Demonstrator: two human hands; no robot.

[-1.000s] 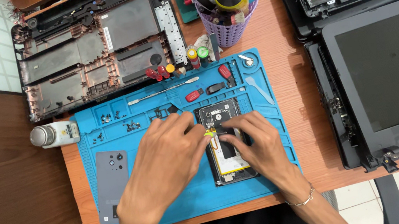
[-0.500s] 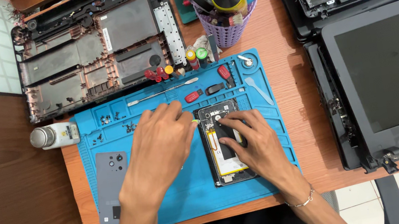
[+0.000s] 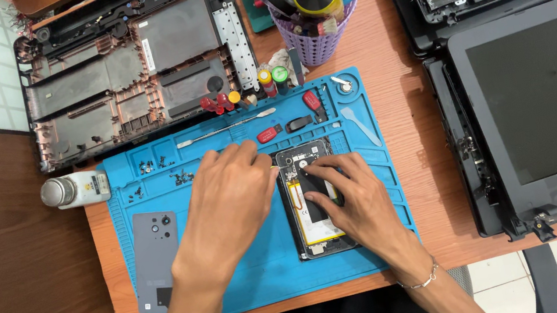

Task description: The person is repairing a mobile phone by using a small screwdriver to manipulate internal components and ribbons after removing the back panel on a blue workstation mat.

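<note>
The opened smartphone (image 3: 316,206), back cover off, lies face down and lengthwise on the blue repair mat (image 3: 267,270), its black frame showing a circuit board at the top and a white, yellow-edged battery below.

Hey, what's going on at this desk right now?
A person is working on an opened smartphone with its back removed, lying on a blue silicone repair mat. The right hand rests on the phone, fingertips pressing its insides, while the left hand sits on the mat beside it. The phone's grey back cover lies at the mat's left. A stripped black laptop base sits above the mat, and a purple tool basket stands nearby.
</note>
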